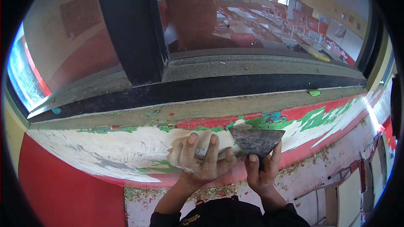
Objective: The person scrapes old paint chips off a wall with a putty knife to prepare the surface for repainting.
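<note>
My right hand (264,172) grips a wide, flat scraper (257,141) with a grey, stained metal blade. Its straight edge points up at the wall, just under the border of the peeling paint. Beside it, my left hand (202,159) is dusty, its fingers apart and slightly bent, with nothing visible in them. It is close to a bare whitish part of the wall (126,145); whether it touches is unclear. Ragged green paint (269,122) and red paint (202,122) cling below the window sill (219,107). The scraper's handle is mostly hidden by my fingers.
Above the sill, a dark window frame (134,29) holds glass panes; tables and chairs show in the right one. A green paint flake (314,93) lies on the sill. Paint chips (322,156) litter the floor below. Stacked furniture (349,197) stands at lower right.
</note>
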Demonstrator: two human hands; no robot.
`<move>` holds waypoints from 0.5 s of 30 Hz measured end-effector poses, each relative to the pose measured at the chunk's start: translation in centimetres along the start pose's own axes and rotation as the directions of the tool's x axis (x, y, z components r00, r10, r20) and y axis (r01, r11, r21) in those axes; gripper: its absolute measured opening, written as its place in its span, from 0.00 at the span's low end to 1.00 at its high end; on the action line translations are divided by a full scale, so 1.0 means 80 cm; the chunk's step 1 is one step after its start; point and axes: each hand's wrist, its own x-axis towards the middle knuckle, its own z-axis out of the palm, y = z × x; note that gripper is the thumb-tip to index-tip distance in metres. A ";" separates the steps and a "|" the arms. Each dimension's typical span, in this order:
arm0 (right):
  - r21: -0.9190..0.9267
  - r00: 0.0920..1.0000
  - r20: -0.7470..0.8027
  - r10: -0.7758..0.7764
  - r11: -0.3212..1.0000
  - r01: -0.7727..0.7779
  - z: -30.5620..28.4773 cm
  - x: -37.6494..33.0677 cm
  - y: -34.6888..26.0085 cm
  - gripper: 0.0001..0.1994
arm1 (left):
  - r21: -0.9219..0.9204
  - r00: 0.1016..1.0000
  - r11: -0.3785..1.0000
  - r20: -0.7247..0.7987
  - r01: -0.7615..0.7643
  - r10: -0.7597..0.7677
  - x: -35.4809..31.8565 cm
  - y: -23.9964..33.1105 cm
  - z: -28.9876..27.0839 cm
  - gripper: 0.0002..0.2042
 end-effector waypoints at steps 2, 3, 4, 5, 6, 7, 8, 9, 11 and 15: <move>-0.068 1.000 -0.005 -0.026 0.997 0.026 0.000 -0.001 -0.001 0.33 | -0.009 1.000 1.000 0.025 0.000 0.000 -0.011 0.001 0.003 0.24; -0.082 1.000 -0.001 -0.028 0.996 0.027 0.001 -0.001 -0.003 0.32 | -0.005 0.999 1.000 0.049 0.008 -0.008 -0.014 0.001 0.005 0.24; -0.096 1.000 0.003 -0.029 0.995 0.029 0.003 -0.001 -0.004 0.32 | -0.010 0.999 1.000 0.050 0.001 -0.001 -0.013 0.001 0.004 0.24; -0.098 1.000 -0.002 -0.025 0.995 0.025 0.005 -0.002 -0.004 0.32 | 0.030 0.998 1.000 0.063 0.002 -0.004 -0.010 0.003 0.002 0.23; -0.117 0.999 -0.015 -0.031 0.993 0.029 0.007 -0.003 -0.004 0.32 | 0.071 0.997 0.997 0.075 0.002 -0.008 -0.006 0.004 -0.001 0.22; -0.135 0.999 -0.027 -0.037 0.990 0.033 0.009 -0.004 -0.004 0.32 | 0.068 0.997 0.998 0.078 -0.003 -0.003 0.000 0.004 -0.003 0.22; -0.141 0.999 -0.035 -0.034 0.990 0.029 0.010 -0.003 -0.005 0.32 | 0.060 0.998 0.998 0.063 -0.005 0.002 0.011 0.004 -0.004 0.22; -0.159 0.996 -0.041 -0.083 0.984 0.076 0.010 -0.001 -0.006 0.32 | 0.053 0.999 0.999 0.048 -0.008 0.006 0.017 0.004 -0.004 0.22; -0.177 0.990 -0.052 -0.129 0.977 0.118 0.010 0.000 -0.007 0.33 | 0.026 0.999 1.000 0.035 0.001 -0.002 0.017 0.004 -0.002 0.22; -0.128 0.992 -0.029 -0.123 0.985 0.119 0.011 -0.007 -0.004 0.33 | 0.055 0.999 0.998 0.053 -0.007 0.004 0.005 0.002 -0.001 0.21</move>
